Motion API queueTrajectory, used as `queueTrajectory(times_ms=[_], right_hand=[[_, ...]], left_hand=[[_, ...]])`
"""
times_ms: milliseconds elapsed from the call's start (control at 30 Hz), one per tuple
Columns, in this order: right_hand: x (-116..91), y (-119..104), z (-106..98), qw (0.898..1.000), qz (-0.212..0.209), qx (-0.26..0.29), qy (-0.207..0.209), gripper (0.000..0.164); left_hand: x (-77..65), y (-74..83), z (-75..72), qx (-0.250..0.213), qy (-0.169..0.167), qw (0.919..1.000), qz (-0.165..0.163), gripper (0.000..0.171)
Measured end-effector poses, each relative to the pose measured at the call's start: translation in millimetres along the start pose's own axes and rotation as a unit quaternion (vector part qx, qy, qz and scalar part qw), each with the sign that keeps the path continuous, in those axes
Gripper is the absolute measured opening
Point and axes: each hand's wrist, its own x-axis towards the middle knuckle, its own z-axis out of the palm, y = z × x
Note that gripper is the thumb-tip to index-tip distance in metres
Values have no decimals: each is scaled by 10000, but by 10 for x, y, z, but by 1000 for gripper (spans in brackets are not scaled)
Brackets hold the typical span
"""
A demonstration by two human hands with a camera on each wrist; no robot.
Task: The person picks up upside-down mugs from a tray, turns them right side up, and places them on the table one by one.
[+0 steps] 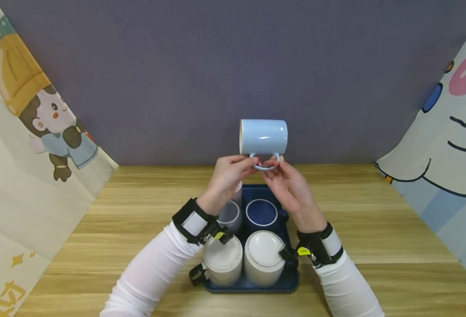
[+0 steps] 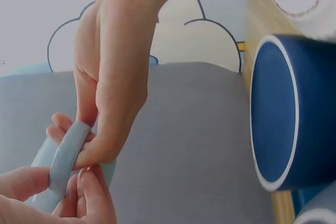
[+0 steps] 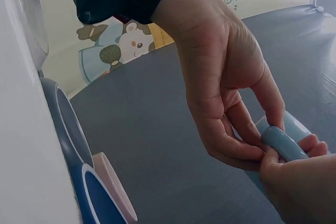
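A light blue mug is held up on its side above the far end of a tray, its mouth toward the left and its handle at the bottom. My left hand pinches the handle's left part between thumb and fingers. On the handle's right part, the fingers of my right hand grip close to the mug's body. Both wrist views show the fingertips of the two hands meeting around the handle. Fingers partly cover the mug's body in those views.
Below the hands, a dark blue tray on the wooden table carries several mugs: a dark blue one base up, a grey one, a pale pink one and two ribbed white ones. A grey wall rises behind.
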Motion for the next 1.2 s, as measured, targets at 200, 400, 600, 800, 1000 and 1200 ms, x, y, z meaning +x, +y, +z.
queueTrajectory(times_ms=[200, 400, 600, 800, 1000, 1200], right_hand=[[3, -11, -5, 9988, 172, -454, 88, 23], [-4, -13, -57, 9983, 459, -328, 151, 23], [2, 2, -74, 9963, 545, -567, 344, 24], [-3, -7, -28, 9903, 765, -778, 861, 21], [7, -23, -47, 9874, 1153, -516, 949, 24], [16, -28, -55, 9825, 1367, -750, 1020, 20]], left_hand=[[2, -16, 19, -364, 187, 9991, -71, 23], [-7, -24, 3, -570, 328, 9978, -67, 20], [-25, -21, -31, -639, 254, 9976, -7, 19], [-29, -33, -27, -979, 89, 9952, 11, 12], [-23, -56, -11, -1222, 36, 9925, 15, 17], [-7, -64, -18, -1486, -36, 9888, -101, 26]])
